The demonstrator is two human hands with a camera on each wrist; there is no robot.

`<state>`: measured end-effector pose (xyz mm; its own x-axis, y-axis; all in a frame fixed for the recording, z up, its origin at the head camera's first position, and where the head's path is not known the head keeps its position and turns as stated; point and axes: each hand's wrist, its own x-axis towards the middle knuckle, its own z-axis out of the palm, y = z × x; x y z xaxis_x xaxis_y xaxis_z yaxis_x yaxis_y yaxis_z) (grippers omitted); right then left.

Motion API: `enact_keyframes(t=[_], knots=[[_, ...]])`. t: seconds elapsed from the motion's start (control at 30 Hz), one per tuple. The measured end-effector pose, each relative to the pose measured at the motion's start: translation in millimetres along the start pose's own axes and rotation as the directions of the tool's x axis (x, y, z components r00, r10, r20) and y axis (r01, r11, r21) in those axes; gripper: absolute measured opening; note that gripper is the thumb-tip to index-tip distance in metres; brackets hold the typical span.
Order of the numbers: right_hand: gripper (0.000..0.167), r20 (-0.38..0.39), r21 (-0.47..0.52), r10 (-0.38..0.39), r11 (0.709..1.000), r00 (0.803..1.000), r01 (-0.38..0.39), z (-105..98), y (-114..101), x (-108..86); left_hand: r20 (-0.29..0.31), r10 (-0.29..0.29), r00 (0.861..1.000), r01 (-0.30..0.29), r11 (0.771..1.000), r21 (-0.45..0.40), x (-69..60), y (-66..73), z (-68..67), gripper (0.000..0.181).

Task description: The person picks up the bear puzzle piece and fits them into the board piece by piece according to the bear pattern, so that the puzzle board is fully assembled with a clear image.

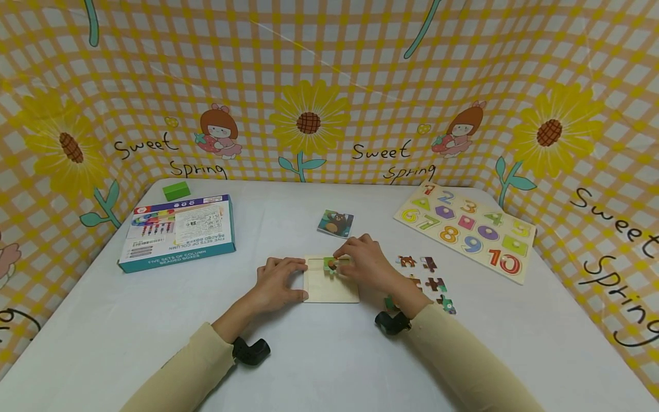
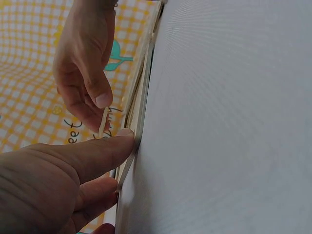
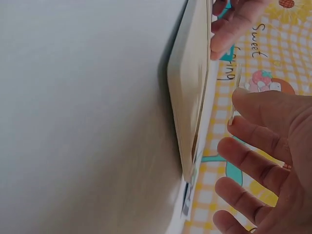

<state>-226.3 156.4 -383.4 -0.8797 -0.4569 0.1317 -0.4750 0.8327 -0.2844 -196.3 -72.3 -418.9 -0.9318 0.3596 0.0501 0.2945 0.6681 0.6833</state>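
Note:
A square wooden tray point(image 1: 329, 292) lies at the middle of the table. My left hand point(image 1: 278, 284) holds its left edge, thumb near the lower corner and fingers near the upper one. Above the tray, my right hand point(image 1: 368, 266) pinches a green and brown puzzle piece point(image 1: 329, 264) between thumb and forefinger. In the right wrist view the piece point(image 3: 235, 105) appears edge-on, apart from the tray point(image 3: 187, 87). Loose puzzle pieces point(image 1: 435, 284) lie to the right, some partly hidden by my right wrist.
Behind the tray lies a small bear picture point(image 1: 336, 223). A bead box point(image 1: 177, 232) and a green block point(image 1: 177, 190) are at the back left. A wooden number board point(image 1: 465, 229) lies at the back right.

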Motion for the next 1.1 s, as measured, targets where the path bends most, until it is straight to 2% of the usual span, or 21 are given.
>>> enact_keyframes(t=[0.57,1.1], knots=[[0.022,0.035,-0.026,0.009,1.000,0.999,-0.009,13,-13,17.3,-0.004,0.000,1.000,0.000,1.000,-0.008,-0.5,-1.0,0.5,0.053],[0.022,0.057,-0.024,0.024,0.999,0.998,-0.022,20,-17,22.9,-0.006,0.003,1.000,-0.003,1.000,-0.001,0.3,-1.6,1.0,0.052]])
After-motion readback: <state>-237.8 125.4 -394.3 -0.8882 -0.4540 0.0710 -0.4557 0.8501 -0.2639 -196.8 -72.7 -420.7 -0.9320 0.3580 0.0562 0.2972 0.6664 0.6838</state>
